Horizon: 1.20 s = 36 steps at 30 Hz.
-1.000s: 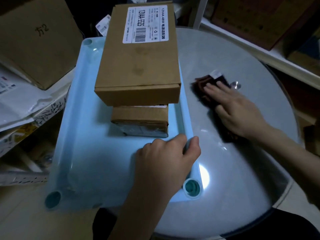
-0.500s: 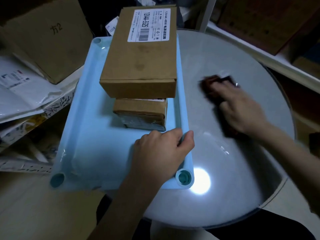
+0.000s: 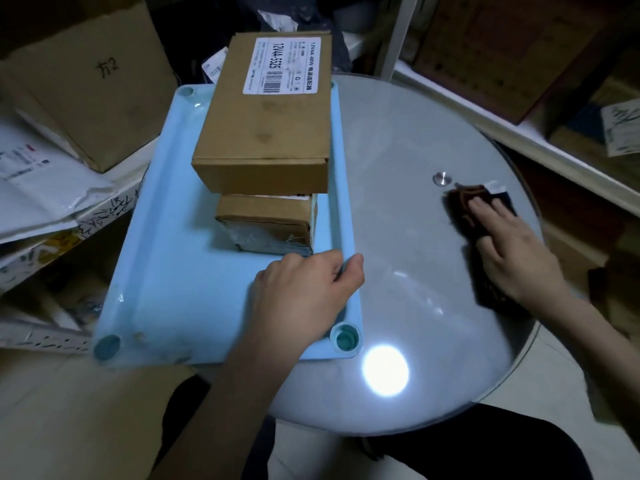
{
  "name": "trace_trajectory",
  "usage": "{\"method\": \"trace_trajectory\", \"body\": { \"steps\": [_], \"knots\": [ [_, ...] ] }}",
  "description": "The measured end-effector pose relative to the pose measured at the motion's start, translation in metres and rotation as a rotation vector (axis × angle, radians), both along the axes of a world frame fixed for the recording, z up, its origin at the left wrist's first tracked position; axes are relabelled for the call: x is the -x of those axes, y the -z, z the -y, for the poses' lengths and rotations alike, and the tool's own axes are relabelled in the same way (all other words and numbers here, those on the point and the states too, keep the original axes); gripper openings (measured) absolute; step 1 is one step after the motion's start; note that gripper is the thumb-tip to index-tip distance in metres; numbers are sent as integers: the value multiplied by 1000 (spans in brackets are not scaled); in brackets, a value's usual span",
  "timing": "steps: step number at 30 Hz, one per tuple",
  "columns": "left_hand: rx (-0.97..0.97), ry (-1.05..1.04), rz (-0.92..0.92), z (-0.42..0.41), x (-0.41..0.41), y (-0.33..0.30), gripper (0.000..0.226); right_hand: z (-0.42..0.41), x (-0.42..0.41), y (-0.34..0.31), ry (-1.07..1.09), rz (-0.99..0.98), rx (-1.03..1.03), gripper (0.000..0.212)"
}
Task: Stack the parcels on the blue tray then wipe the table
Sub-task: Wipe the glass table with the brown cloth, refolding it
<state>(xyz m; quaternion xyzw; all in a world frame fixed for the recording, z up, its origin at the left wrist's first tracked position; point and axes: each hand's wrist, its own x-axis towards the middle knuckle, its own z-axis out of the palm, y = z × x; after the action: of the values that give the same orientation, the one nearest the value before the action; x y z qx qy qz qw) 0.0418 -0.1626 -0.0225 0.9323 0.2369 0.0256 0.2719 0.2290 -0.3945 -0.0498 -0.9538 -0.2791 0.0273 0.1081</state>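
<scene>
I see the top parcel stacked on a smaller parcel on the tray, long axis running away from me, label at the far end. My left grip clasps the tray's right rim; my right grip presses flat on the cloth on the desk

Blue tray: smooth moulded plastic, soft sheen, small glints along the rim. Upper parcel: matt brown cardboard with a glossy white printed paper label. Lower parcel: same matt cardboard, its front wrapped in crinkled clear film or tape (hard to tell which). Round table: glossy glass top, mirror-bright lamp glare, one brushed metal stud. Wiping cloth: dark, soft, matt fabric with a small white tag.
</scene>
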Motion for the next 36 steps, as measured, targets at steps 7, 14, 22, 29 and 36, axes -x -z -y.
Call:
{"method": "trace_trajectory", "body": {
  "steps": [7, 14, 22, 29, 36],
  "knots": [
    [-6, 6, -16, 0, 0, 0, 56, -94, 72, 9, -215, 81, -19, 65],
    [-5, 10, 35, 0, 0, -1, 54, -8, 32, 0, 39, 7, 10, 60],
    [-49, 33, 25, 0, -1, -1, 55, -70, 110, 7, -340, 16, 47, 65],
    [-22, 31, 48, -2, 1, 1, 55, 16, 30, -4, 121, -29, 29, 63],
    [-35, 37, 42, -2, 0, 2, 55, -59, 113, 4, -261, 5, -11, 66]
  ]
}}
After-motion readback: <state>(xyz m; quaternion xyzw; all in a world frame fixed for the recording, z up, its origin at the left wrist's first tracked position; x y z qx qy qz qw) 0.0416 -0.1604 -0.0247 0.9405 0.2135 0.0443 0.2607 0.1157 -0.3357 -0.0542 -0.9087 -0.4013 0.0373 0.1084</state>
